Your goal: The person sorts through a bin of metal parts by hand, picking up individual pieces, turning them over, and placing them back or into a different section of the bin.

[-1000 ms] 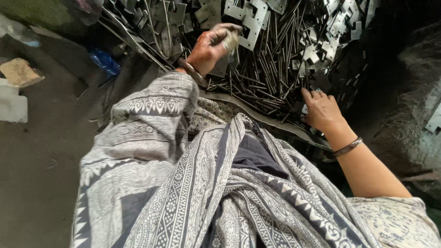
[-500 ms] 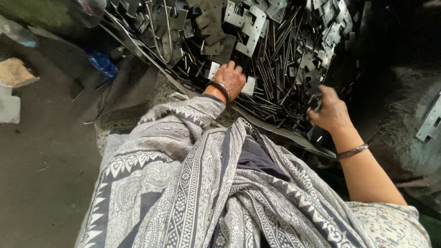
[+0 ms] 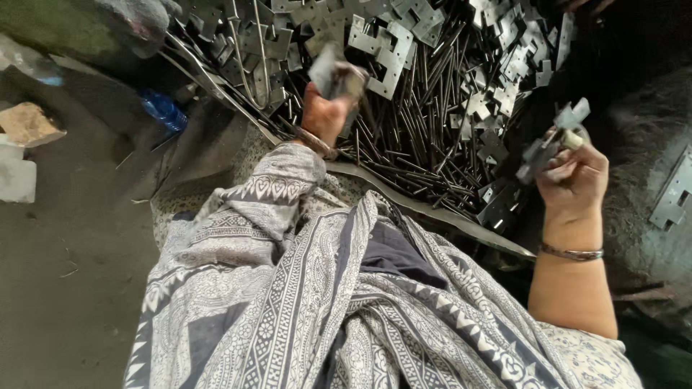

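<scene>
My left hand (image 3: 326, 108) is raised over a heap of thin dark metal rods (image 3: 425, 137) and grips a flat grey metal plate (image 3: 326, 70). My right hand (image 3: 573, 176) is lifted at the right edge of the heap and holds a small notched metal bracket (image 3: 553, 137) between thumb and fingers. Both wrists wear thin metal bangles. A patterned grey and white cloth (image 3: 324, 302) covers my lap below the hands.
Several punched square metal plates (image 3: 382, 43) lie among the rods at the top. A blue plastic bottle (image 3: 162, 109) and a stone block (image 3: 27, 124) sit on the dark floor at left. Another perforated plate (image 3: 674, 191) lies at the far right.
My left hand rose from the rods with a plate in its grip. My right hand lifted off the heap, now holding a bracket up.
</scene>
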